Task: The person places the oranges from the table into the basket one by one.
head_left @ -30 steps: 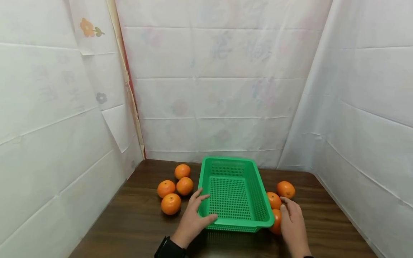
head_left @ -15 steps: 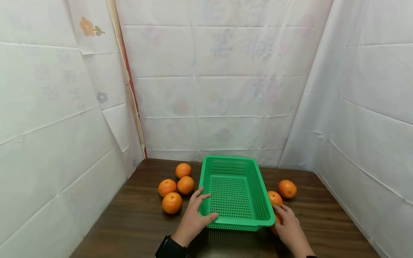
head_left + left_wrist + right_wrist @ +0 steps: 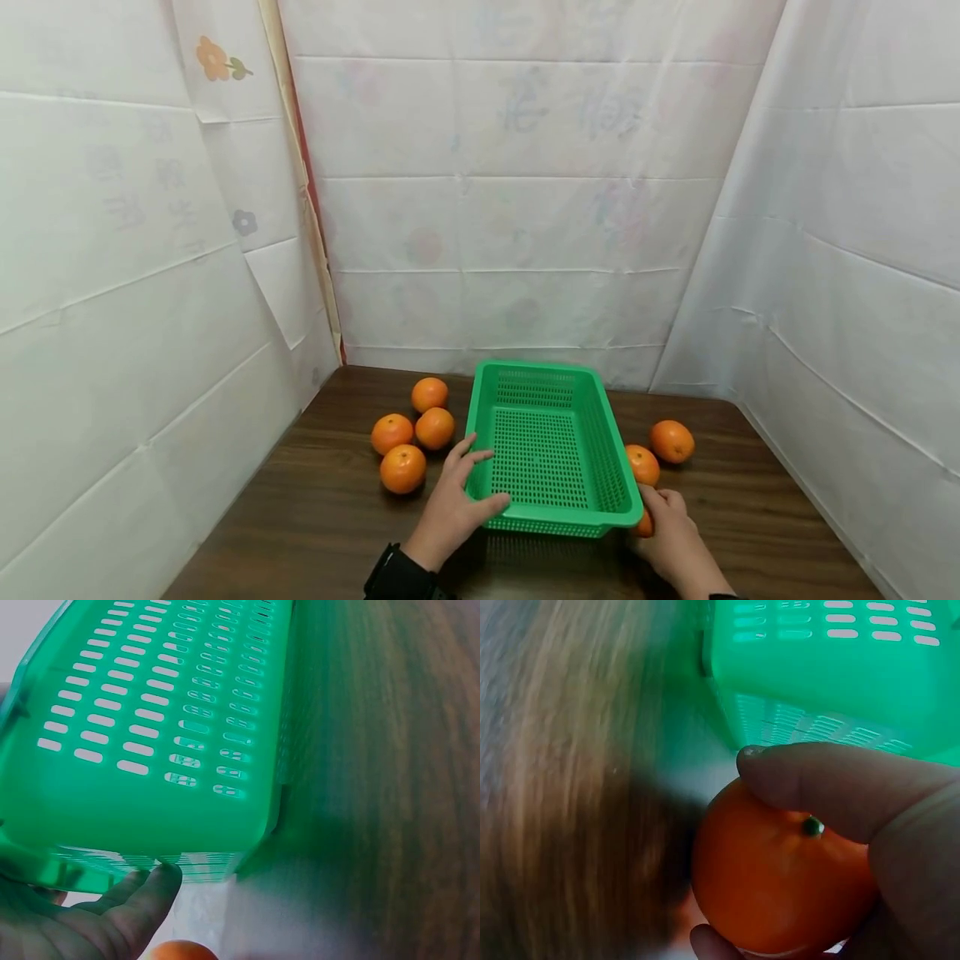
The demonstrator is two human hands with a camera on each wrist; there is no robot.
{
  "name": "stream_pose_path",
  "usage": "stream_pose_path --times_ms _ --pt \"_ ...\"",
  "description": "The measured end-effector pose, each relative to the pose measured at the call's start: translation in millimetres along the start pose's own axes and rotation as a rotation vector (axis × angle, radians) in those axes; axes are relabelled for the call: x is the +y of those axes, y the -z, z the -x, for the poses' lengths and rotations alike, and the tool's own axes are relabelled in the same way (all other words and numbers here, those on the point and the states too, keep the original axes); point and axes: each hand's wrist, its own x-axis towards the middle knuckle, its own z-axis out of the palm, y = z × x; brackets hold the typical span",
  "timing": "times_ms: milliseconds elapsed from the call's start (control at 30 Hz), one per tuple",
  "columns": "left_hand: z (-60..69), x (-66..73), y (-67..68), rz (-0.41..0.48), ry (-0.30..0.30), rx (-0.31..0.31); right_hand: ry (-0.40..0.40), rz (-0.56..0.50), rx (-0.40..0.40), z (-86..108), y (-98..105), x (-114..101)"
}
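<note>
Gripping the near right orange (image 3: pixel 780 877) between thumb and fingers, the right hand (image 3: pixel 671 537) is positioned lower than one second ago, when it lay alongside two oranges. The gripped fruit sits just outside the near right corner of the green basket (image 3: pixel 555 517). The left hand (image 3: pixel 452 500) is unchanged: fingers extended and spread, touching the near left corner. Count: one basket; seven oranges, comprising four left-side oranges (image 3: pixel 403 469), two other right-side oranges (image 3: pixel 672 442) and the gripped one.
</note>
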Motion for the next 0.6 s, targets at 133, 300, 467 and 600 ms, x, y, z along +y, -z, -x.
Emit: stream_pose_path --times_ms 133,300,467,600 --pt "-2.3 -0.2 -0.6 -0.01 0.0 0.003 -0.022 0.004 -0.018 -0.4 3.5 0.0" --pt "-4.5 -3.3 -1.6 -0.028 0.012 0.016 -0.066 0.004 -0.051 1.1 5.8 -1.7" --pt "-2.0 -2.0 -1.5 -0.022 0.012 0.021 -0.064 0.017 0.01 4.1 3.2 -1.2" --pt "-1.8 0.7 -1.1 -0.018 0.005 0.012 -0.066 0.045 0.064 5.1 3.9 -0.2"
